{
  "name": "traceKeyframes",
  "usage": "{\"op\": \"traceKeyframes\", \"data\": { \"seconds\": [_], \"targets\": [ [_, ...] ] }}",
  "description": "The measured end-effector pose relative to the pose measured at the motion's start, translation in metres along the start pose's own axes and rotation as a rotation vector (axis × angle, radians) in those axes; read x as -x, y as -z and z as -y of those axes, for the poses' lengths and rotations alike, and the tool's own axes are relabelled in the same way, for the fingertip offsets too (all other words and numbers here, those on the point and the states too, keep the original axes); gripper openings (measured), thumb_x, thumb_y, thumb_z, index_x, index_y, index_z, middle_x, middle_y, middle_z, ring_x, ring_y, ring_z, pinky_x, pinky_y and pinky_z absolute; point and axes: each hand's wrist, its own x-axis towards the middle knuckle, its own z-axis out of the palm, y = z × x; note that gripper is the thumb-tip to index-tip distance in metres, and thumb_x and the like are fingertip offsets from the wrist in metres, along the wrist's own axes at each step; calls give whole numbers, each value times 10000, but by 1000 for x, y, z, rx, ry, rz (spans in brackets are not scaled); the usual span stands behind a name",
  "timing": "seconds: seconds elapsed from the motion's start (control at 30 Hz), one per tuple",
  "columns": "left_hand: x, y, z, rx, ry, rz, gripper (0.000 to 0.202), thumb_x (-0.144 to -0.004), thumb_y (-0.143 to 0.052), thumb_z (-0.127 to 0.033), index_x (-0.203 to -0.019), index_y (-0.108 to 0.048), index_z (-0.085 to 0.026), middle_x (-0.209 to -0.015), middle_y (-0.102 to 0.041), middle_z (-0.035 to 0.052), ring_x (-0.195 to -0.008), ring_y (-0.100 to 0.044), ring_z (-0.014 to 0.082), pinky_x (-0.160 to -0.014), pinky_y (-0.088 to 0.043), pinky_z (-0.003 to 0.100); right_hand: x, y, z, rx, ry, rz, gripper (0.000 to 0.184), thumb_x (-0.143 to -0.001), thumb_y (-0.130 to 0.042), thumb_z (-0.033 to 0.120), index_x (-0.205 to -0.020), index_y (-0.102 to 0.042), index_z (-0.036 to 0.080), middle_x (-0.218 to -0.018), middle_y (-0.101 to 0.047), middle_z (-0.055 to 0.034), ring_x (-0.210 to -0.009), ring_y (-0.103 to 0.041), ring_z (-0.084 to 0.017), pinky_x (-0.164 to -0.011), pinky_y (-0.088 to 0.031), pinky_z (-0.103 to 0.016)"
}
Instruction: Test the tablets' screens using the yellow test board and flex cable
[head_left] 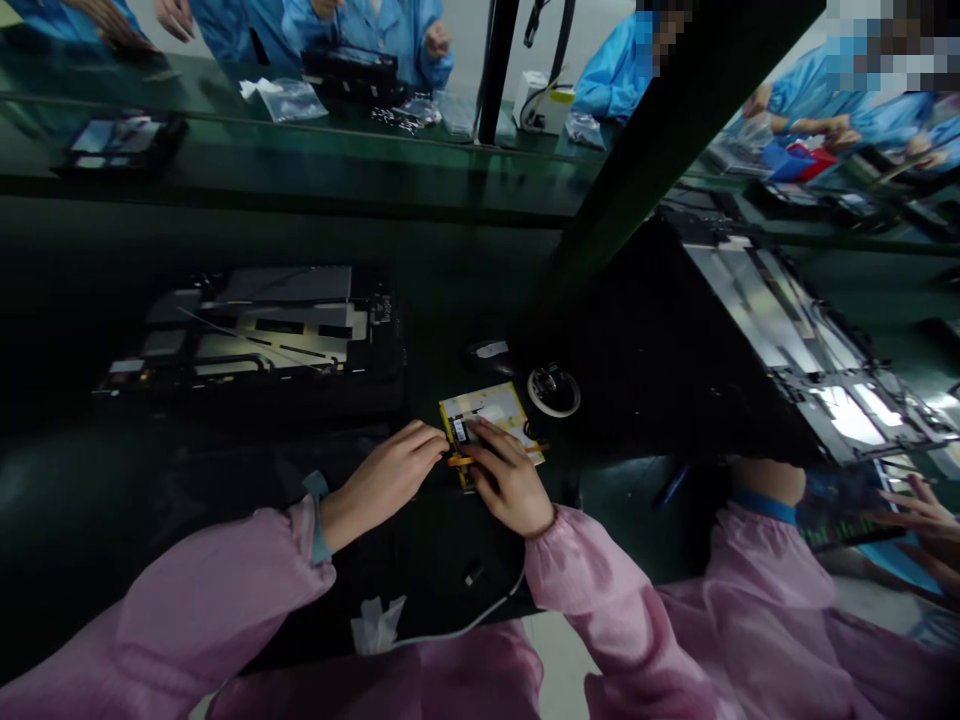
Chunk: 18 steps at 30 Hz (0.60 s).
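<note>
A flat silver battery pack (487, 400) with yellow edges lies on the dark bench in front of me. It carries a black part with a white label, and an orange strip (459, 461) runs near its lower left side. Bent and pinched together, the fingers of my left hand (394, 475) meet the pack's left edge; whatever they hold is hidden. Over the lower part of the pack rests my right hand (514, 485), fingers extended and a little apart, the tips touching its surface by the black part.
Opened device assemblies sit in a stack at left (277, 340) and a tall stack at right (780, 330). Behind the pack are a tape roll (553, 390) and a dark mouse-like object (489, 352). A slanted post (645, 140) crosses overhead. A neighbour's pink sleeve (765, 550) reaches in at right.
</note>
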Motion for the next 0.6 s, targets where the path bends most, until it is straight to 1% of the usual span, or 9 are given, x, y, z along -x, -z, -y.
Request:
{"op": "traceKeyframes", "data": {
  "seconds": [0.2, 0.33, 0.5, 0.6],
  "targets": [
    [-6, -2, -4, -194, -3, 40, 197, -932, -406, -113, -956, -600, -139, -986, -623, 58, -939, -532, 199, -880, -438, 352, 0, -1, 1, 34, 8, 0, 351, -873, -521, 193, -1206, -623, 233, -1349, -541, -90, -1337, -407, -262, -1040, -421, -471],
    [-10, -4, -5, -258, -15, 76, 202, -918, -412, -88, -892, -605, -141, -926, -617, 61, -879, -523, 204, -846, -425, 360, -1, -2, 0, 28, 0, -6, 340, -880, -524, 205, -1200, -632, 244, -1340, -550, -85, -1330, -418, -262, -1041, -418, -475],
    [-10, -7, -5, -315, -38, 76, 198, -913, -415, -82, -927, -609, -123, -918, -603, 66, -866, -519, 203, -850, -415, 347, -3, -1, 3, 39, 0, 3, 325, -884, -518, 205, -1181, -643, 250, -1337, -550, -80, -1325, -420, -261, -1041, -415, -479],
    [-10, -8, -5, -387, -70, 78, 227, -917, -390, -79, -923, -612, -126, -915, -599, 67, -868, -522, 209, -860, -411, 355, -3, -2, 7, 121, 8, 47, 363, -864, -530, 176, -1205, -629, 254, -1375, -515, -88, -1352, -376, -279, -1039, -409, -491]
  ]
}}
